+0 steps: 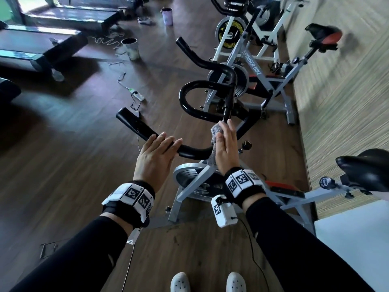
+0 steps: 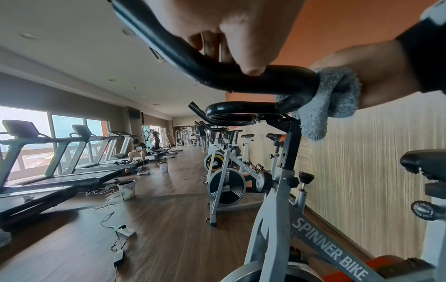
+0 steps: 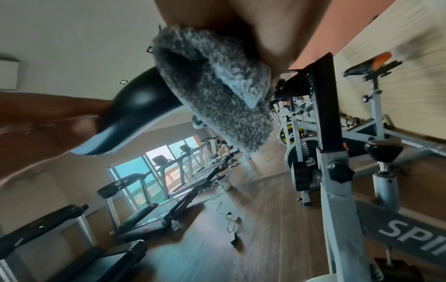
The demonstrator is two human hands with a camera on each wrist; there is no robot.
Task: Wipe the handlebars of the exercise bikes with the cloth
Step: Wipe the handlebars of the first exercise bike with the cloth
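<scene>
The nearest exercise bike's black handlebar (image 1: pixel 193 153) curves across the middle of the head view. My left hand (image 1: pixel 160 146) lies over its left arm, and in the left wrist view the thumb and fingers curl round the handlebar (image 2: pixel 217 74). My right hand (image 1: pixel 226 142) holds a grey fluffy cloth (image 1: pixel 215 133) against the bar's central bend beside the stem. From the left wrist, the cloth (image 2: pixel 323 106) is wrapped round the bar under that hand. The cloth (image 3: pixel 217 95) fills the top of the right wrist view, with the handlebar (image 3: pixel 140 103) beside it.
A second grey spinner bike (image 1: pixel 252 68) stands just beyond, with more in a row along the striped wall (image 1: pixel 347 102). This bike's saddle (image 1: pixel 366 167) is at my right. Treadmills (image 1: pixel 42 45), buckets (image 1: pixel 131 48) and a power strip (image 1: pixel 137 95) with loose cables lie on the wooden floor at left.
</scene>
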